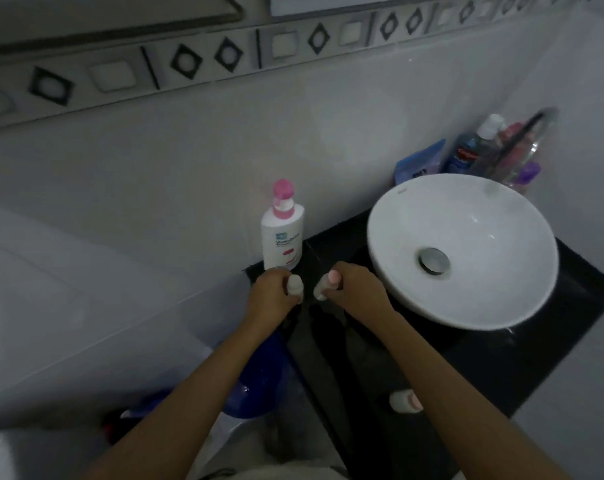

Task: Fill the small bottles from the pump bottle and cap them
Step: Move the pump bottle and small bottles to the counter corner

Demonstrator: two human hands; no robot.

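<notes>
I see a black counter [501,358] against pale wall tiles, carrying a white basin [466,251] toward its right end. At the counter's far left corner stands one pump bottle [282,233], white with a pink pump. I count three small bottles: my left hand [271,292] grips a white one [294,285], my right hand [357,289] grips a pink-capped one [328,284], and a third small bottle [406,401] lies at the near edge, half behind my right forearm.
</notes>
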